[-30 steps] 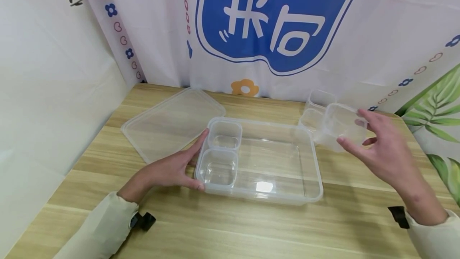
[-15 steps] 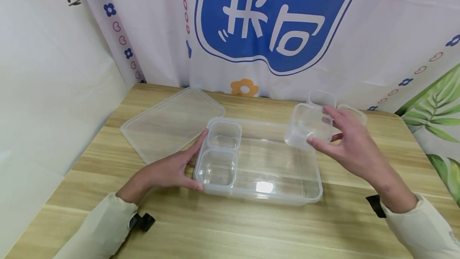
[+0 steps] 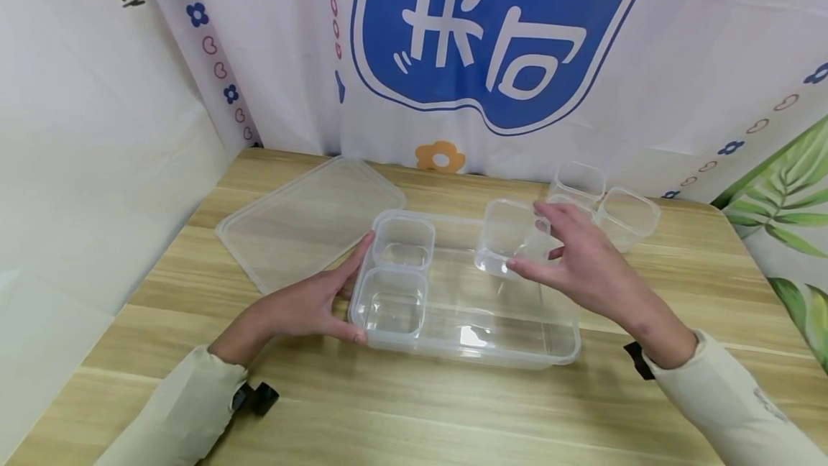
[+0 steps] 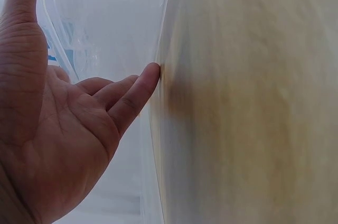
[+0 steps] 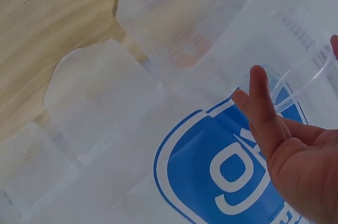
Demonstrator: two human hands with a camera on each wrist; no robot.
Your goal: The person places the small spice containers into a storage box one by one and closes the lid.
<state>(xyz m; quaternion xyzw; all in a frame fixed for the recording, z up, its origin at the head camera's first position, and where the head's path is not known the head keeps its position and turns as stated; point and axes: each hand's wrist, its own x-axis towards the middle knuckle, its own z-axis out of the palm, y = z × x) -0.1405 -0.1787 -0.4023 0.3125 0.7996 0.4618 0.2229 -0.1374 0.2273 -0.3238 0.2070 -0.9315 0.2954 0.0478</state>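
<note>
A large clear plastic container (image 3: 453,354) sits on the wooden table (image 3: 414,423). Two small clear cups (image 3: 396,302) stand side by side in its left end. My left hand (image 3: 310,306) spans that end, thumb at the front corner and fingers along the left wall; in the left wrist view the little finger's tip (image 4: 153,71) touches the clear side. My right hand (image 3: 582,261) pinches another small clear cup (image 3: 507,232) by its right side, between thumb and fingers. This cup is upright and overlaps the container's back right part in the head view.
Several more clear cups (image 3: 627,214) stand at the back right, partly behind my right hand. A flat clear lid (image 3: 304,225) lies at the back left, its near edge beside the container. A printed curtain (image 3: 284,56) hangs behind the table.
My right hand has carried its small cup leftward, from beside the other cups at the back right to over the container. The left hand and the container have stayed put.
</note>
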